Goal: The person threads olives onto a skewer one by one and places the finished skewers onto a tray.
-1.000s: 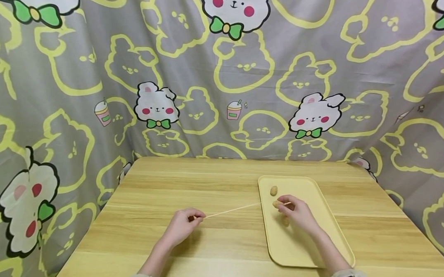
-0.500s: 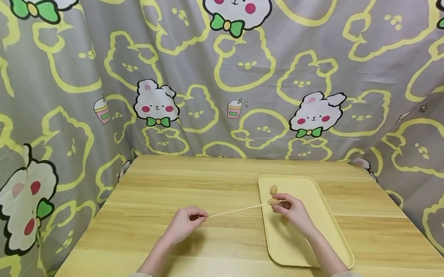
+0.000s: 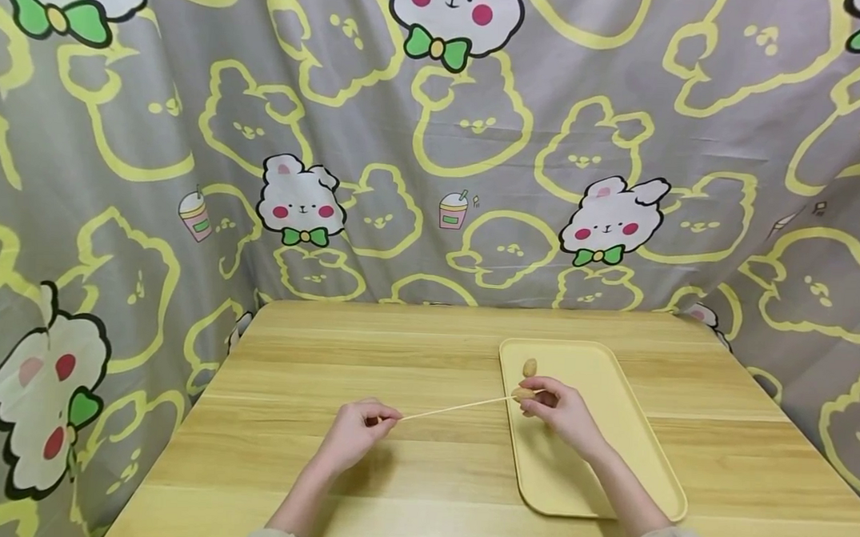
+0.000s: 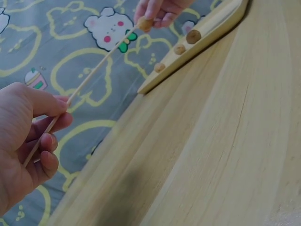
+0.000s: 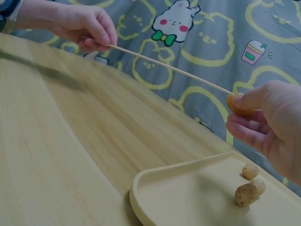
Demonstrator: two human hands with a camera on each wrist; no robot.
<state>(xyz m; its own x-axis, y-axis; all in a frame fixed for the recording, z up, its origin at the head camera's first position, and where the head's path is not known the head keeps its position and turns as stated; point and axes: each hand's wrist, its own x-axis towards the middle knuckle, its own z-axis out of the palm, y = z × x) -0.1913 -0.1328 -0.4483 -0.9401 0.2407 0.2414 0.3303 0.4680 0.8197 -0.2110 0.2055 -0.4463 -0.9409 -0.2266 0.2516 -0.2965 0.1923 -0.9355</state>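
My left hand point(image 3: 360, 432) pinches a thin bamboo skewer point(image 3: 456, 408) near one end, and its rear part runs along the curled fingers point(image 4: 49, 160) in the left wrist view. The skewer slants up to the right. My right hand point(image 3: 564, 414) holds a small golden-brown oval food piece point(image 5: 239, 104) between thumb and fingers above the tray. The skewer's far end meets this piece; whether it has gone in, I cannot tell. Three similar brown pieces point(image 5: 246, 194) lie on the cream-yellow tray point(image 3: 608, 476). In the head view only one loose piece point(image 3: 530, 367) shows clearly.
The tray lies on the right half of a wood-grain table point(image 3: 289, 358). A grey patterned curtain point(image 3: 407, 139) hangs behind the table and along both sides.
My right hand has moved slightly left with the brown piece, bringing it against the skewer's far end. The left hand and skewer have barely shifted.
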